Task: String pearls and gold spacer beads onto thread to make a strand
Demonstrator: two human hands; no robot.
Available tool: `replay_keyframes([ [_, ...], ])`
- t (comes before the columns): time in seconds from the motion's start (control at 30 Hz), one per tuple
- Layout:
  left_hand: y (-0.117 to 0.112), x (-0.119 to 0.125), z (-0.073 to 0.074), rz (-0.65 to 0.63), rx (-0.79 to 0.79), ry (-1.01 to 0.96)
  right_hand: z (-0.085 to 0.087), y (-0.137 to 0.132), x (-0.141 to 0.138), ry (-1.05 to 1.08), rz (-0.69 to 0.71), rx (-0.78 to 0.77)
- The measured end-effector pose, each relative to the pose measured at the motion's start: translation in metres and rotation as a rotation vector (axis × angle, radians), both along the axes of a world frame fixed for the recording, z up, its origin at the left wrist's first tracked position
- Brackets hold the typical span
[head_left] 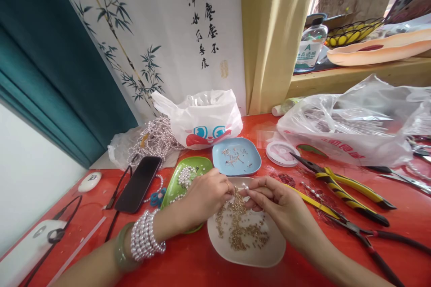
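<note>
My right hand pinches a small white pearl bead between thumb and fingertips. Close by on the left, my left hand has its fingers pressed together; what they hold is hidden or too small to name. Both hands are over the far part of a whitish dish that holds many tiny gold beads. A green dish with white pearl beads lies partly under my left forearm. Beyond the hands sits a blue dish with small shiny pieces.
To the right lie yellow-black pliers, more pliers and a round spool. Plastic bags and a white bag line the back. Pearl strands, a phone and cables are at left.
</note>
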State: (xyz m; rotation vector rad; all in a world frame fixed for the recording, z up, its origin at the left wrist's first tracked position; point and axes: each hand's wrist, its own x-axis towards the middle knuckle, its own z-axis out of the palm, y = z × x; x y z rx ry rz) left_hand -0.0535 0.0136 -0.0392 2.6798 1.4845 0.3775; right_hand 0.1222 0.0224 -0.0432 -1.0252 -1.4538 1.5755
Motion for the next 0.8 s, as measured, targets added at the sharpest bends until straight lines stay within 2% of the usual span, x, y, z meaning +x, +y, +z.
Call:
replay_keyframes([
  [0.13, 0.001, -0.003, 0.003, 0.028, -0.027, -0.018, -0.003, 0.001, 0.001, -0.003, -0.002, 0.03],
  [0.4, 0.006, -0.019, 0.03, 0.108, -0.081, -0.17, -0.002, -0.001, 0.003, 0.028, 0.018, 0.059],
  [0.53, 0.003, -0.013, 0.024, 0.067, -0.122, -0.126, -0.001, -0.002, 0.003, 0.033, 0.002, 0.047],
  [0.8, 0.0, -0.003, 0.01, 0.06, -0.063, 0.03, 0.001, -0.004, 0.001, 0.026, -0.021, 0.054],
])
